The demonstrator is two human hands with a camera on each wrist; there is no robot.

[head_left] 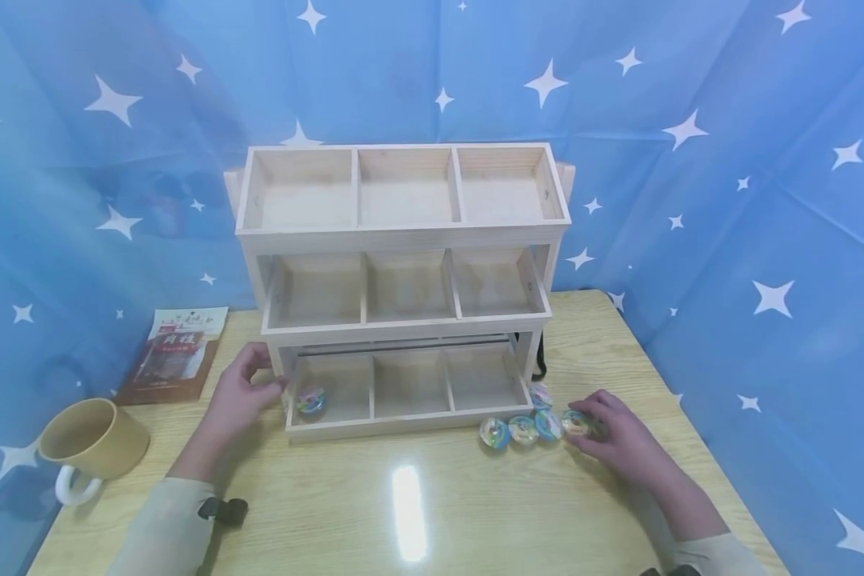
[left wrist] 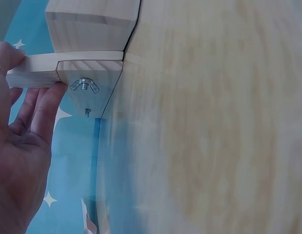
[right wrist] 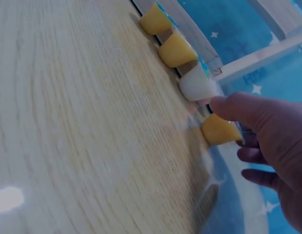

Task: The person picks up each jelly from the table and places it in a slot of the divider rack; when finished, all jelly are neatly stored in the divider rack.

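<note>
A three-tier wooden rack (head_left: 410, 240) stands on the table, each tier split into three compartments. My left hand (head_left: 239, 394) grips the rack's left upright by the bottom tier; in the left wrist view thumb and fingers (left wrist: 47, 114) lie on either side of the wood, next to a wing nut (left wrist: 84, 84). On the right, my right hand (head_left: 622, 440) pinches a yellow jelly cup (right wrist: 220, 130) at the end of a row. A whitish jelly cup (right wrist: 196, 84) and several others stand beside it, along the rack's front right corner. One jelly cup (head_left: 311, 401) sits in the bottom left compartment.
A tan mug (head_left: 104, 440) with a white handle stands at the table's left edge. Behind it a brown and white packet (head_left: 174, 356) leans on the blue star-patterned curtain (head_left: 727, 200), which surrounds the back and sides. A black strap (head_left: 540, 360) hangs at the rack's right.
</note>
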